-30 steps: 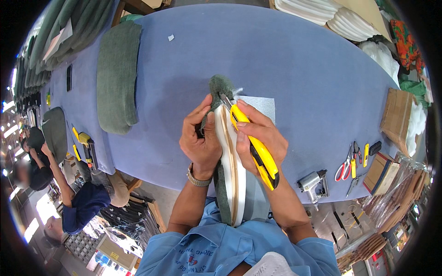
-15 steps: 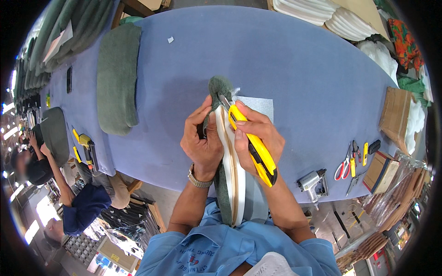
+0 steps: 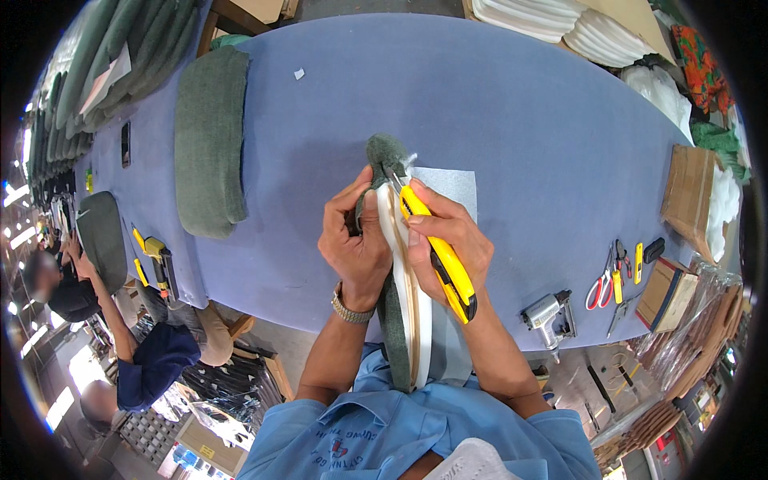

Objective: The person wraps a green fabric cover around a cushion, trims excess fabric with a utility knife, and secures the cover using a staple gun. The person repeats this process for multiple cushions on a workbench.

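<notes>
Edge-on in front of me stands an upholstered panel [image 3: 407, 312], with a thin wood-coloured layer, white padding and dark green fabric [image 3: 387, 152] along its left side and far end. My left hand [image 3: 354, 240] grips the fabric and the panel's edge near that far end, fingers pinched together. In my right hand [image 3: 450, 240] is a yellow utility knife [image 3: 448, 268], its blade [image 3: 394, 178] out and touching the green fabric just beyond my left fingertips. A pale grey sheet [image 3: 452, 188] lies partly under my right hand.
A green padded piece [image 3: 210, 144] lies on the blue-covered table [image 3: 512, 96]. At the right are a nail gun [image 3: 549, 318], red-handled scissors [image 3: 598, 288], pliers and a cardboard box [image 3: 688, 188]. Another nail gun [image 3: 158, 264] is at the left, near two co-workers.
The view has shifted slightly. Both hands keep their grips, and the knife has moved only a little against the fabric.
</notes>
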Motion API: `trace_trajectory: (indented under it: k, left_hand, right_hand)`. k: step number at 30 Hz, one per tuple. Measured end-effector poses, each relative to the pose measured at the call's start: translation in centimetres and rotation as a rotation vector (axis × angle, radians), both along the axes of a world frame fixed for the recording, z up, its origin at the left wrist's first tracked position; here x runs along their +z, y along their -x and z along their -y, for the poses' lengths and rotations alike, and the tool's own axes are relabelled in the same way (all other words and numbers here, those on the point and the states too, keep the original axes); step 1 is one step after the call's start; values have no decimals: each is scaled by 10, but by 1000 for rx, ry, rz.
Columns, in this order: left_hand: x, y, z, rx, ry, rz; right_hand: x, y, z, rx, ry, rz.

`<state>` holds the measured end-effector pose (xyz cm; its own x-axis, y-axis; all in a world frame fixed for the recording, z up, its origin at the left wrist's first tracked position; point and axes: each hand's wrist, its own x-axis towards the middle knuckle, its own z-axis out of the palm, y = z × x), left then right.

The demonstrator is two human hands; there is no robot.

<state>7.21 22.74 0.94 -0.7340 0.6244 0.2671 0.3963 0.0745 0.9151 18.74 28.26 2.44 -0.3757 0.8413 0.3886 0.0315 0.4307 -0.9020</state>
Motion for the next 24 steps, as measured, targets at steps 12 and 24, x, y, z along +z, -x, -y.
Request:
trace_trajectory:
  k: [12, 24]
  left_hand:
    - [3, 3, -3, -49, -25, 74]
    - [48, 25, -4, -190, 442, -221]
  right_hand:
    - [-2, -4, 3, -4, 43, -35]
    - [8, -1, -10, -21, -59, -158]
